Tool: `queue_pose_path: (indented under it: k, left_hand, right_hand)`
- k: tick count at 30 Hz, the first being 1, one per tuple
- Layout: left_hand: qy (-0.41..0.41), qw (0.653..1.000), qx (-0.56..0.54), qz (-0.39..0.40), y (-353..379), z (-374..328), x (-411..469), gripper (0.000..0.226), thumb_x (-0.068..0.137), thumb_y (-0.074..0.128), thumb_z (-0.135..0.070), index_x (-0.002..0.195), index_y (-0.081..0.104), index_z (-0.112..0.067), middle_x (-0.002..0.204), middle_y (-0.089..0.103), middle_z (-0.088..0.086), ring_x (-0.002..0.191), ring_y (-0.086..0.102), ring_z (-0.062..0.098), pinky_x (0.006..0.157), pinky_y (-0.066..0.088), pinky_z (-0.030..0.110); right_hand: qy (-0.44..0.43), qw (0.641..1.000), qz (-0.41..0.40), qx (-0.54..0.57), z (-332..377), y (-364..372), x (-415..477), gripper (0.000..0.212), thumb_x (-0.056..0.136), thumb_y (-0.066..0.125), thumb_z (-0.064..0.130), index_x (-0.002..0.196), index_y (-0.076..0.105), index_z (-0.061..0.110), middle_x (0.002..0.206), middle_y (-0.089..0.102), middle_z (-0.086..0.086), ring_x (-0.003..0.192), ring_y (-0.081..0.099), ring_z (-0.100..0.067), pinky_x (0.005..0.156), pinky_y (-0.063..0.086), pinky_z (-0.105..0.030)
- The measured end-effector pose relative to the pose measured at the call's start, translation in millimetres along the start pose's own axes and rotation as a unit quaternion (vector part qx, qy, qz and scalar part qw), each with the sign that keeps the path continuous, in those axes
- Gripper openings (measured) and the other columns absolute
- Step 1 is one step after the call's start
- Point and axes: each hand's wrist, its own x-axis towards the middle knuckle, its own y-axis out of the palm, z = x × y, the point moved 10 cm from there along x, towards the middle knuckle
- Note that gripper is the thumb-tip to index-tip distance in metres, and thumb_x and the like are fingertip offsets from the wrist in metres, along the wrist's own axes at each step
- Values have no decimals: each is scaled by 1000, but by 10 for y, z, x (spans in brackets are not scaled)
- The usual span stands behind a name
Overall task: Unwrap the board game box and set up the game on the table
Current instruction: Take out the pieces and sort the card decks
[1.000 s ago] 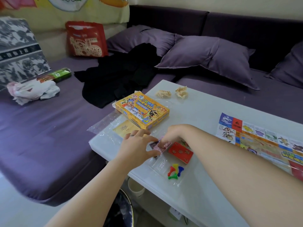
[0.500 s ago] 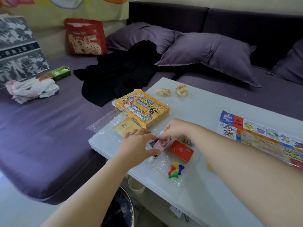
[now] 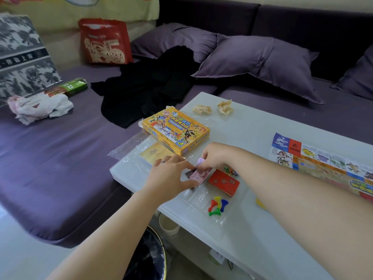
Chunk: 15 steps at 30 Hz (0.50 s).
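Two hands meet over the near-left end of the desk (image 3: 262, 126), both on one thing: a small stack of play money (image 3: 198, 175)

- left hand (image 3: 171, 175): grips the stack from its left end, thumb along the near side, fingers curled over the top; ring visible on one finger
- right hand (image 3: 215, 156): fingertips curled down, pinching the stack's upper edge, where a purple note shows
- can't tell if the stack rests on the desk or is lifted just off it

Task items:
- game box (image 3: 175, 131): yellow, lying flat just behind the hands, near the desk's left edge
- clear plastic wrap (image 3: 127, 150): spread flat left of the box, slightly overhanging the edge; gold card (image 3: 155, 152) lies at the wrap, over or under it I can't tell
- red card deck (image 3: 224, 182): flat, just right of the money
- four pawns (image 3: 218, 205): red, yellow, blue, green, bunched together on clear plastic near the front edge
- die (image 3: 192, 189): small, peeking out beside the left thumb
- tiny coloured pieces (image 3: 230, 170): behind the red deck, partly hidden by the right wrist
- game board (image 3: 323, 164): unfolded flat at the right end, well apart from the box

Other:
- two crumpled paper wads (image 3: 202, 109) by the far edge
- purple sofa (image 3: 60, 158) wraps around the desk, carrying pillows (image 3: 262, 61), a black garment (image 3: 149, 85), a red bag (image 3: 105, 41) and a white plastic bag (image 3: 40, 107)
- bin (image 3: 145, 257) with a dark liner under the desk's near edge
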Motion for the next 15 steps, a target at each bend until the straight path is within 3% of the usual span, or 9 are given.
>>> queue_pose_path:
  k: [2,4,6,8,12,15]
  left_hand:
    - [1,1000,4,-2,-4,-3,-4,52,79,54,-66,125,50,-43,135,44,-13,129,33,14,104,19,32]
    - [1,1000,9,-2,-8,-5,-2,52,79,54,-67,125,51,-43,135,44,-13,129,33,14,104,19,33]
    - [1,1000,12,-1,-7,-4,-1,52,79,54,-67,125,51,-43,134,44,-13,129,33,14,104,19,33]
    - [2,1000,13,-1,-12,-11,-6,51,79,53,-67,124,51,-44,133,44,-13,128,33,14,103,20,33]
    - [2,1000,9,-3,-5,-6,5,50,79,53,-68,123,51,-45,132,45,-14,126,34,13,102,20,32]
    - [0,1000,11,-4,-6,-1,8,50,78,53,-68,123,51,-44,132,45,-14,127,33,13,103,20,32]
  right_hand:
    - [18,999,8,-39,4,28,28,48,80,65,47,110,63,10,108,64,-8,100,58,-31,96,41,-46]
    - [22,998,25,-59,26,60,33,49,79,66,49,111,62,12,114,64,-8,103,58,-31,96,41,-45]
    - [16,997,39,-58,53,68,16,48,81,66,46,113,63,10,114,64,-8,96,58,-28,85,47,-35]
    - [1,998,41,-44,93,64,-13,44,85,65,40,111,65,4,108,65,-11,84,53,-23,66,41,-27]
    - [-7,999,34,-33,125,53,-60,33,87,65,37,98,61,7,91,58,-11,72,46,-24,54,33,-27]
    - [-9,1000,13,-17,126,1,-106,37,86,66,33,105,62,1,85,57,-11,65,43,-20,52,31,-26]
